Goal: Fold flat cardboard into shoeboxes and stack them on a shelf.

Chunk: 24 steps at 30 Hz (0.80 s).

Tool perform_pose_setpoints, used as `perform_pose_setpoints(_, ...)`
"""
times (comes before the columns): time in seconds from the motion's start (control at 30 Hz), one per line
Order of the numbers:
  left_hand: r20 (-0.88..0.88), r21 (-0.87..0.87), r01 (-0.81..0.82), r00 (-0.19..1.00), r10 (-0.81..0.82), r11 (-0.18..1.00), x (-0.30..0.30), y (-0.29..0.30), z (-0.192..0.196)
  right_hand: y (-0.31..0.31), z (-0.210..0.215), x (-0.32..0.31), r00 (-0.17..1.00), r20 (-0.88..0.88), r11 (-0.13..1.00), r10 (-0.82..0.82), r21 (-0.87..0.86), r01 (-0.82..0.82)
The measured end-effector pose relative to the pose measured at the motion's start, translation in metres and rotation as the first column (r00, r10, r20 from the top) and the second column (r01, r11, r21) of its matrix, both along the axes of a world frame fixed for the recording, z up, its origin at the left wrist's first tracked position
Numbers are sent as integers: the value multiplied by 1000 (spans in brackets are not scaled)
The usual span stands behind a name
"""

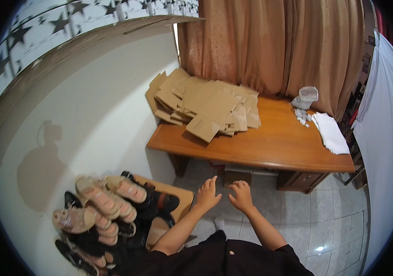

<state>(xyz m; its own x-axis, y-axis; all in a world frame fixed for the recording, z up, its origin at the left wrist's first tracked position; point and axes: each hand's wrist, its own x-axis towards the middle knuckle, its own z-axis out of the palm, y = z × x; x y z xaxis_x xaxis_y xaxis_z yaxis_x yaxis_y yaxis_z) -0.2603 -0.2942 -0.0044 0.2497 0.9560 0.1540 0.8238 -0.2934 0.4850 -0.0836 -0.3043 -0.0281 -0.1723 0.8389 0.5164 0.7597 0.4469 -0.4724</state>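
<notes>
Both my hands hang in the air over the tiled floor, short of the wooden table's front edge, and neither holds anything. My left hand [207,195] has its fingers stretched forward and its thumb out to the side. Close beside it, my right hand [241,195] has its fingers apart and slightly bent. On the wooden table [270,147] ahead lies a heap of flattened brown cardboard boxes [210,101]. To my left, several shoes [97,198], beige, black and pink-lined, are piled beside and over an open cardboard box [183,202].
A stack of white paper sheets [330,133] lies on the table's right end. Near it stands a clear plastic bag [307,95] with small white pieces around it. Brown curtains [270,41] hang behind; a white cloth [382,106] hangs at right. A white wall [81,106] bounds the left.
</notes>
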Motion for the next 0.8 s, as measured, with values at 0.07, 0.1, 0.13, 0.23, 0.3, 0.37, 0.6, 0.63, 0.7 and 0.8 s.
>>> perform_pose_setpoints(0.07,-37,48,-62,997,64,997,4,61,-19,37,-10,5,998,51,997,48,-57,-45)
perform_pose_setpoints(0.1,-72,90,-132,988,138,987,6,92,-29,55,-14,5,998,56,998,41,-51,-38)
perform_pose_setpoints(0.13,-140,46,-183,972,187,982,6,123,-34,73,-16,6,995,59,995,79,-58,-76)
perform_pose_setpoints(0.23,-279,66,-281,916,288,957,0,208,-50,130,-2,11,985,91,987,145,-85,-138)
perform_pose_setpoints(0.3,-331,117,-318,881,338,941,-11,257,-70,167,6,14,975,110,978,192,-107,-181)
perform_pose_setpoints(0.37,-385,172,-335,843,376,926,-15,288,-78,196,9,19,981,121,983,151,-120,-137)
perform_pose_setpoints(0.6,-466,187,-168,852,238,968,-29,326,-83,253,-1,46,995,-2,975,97,-201,-95)
perform_pose_setpoints(0.63,-469,183,-167,851,235,969,-28,329,-78,257,-6,51,996,-43,974,74,-211,-82)
perform_pose_setpoints(0.7,-228,324,-64,963,144,944,-25,331,-56,265,-16,66,996,-76,975,41,-217,-57)
perform_pose_setpoints(0.8,158,493,-174,981,109,853,-27,334,-25,278,-19,81,984,-172,966,-55,-259,8)
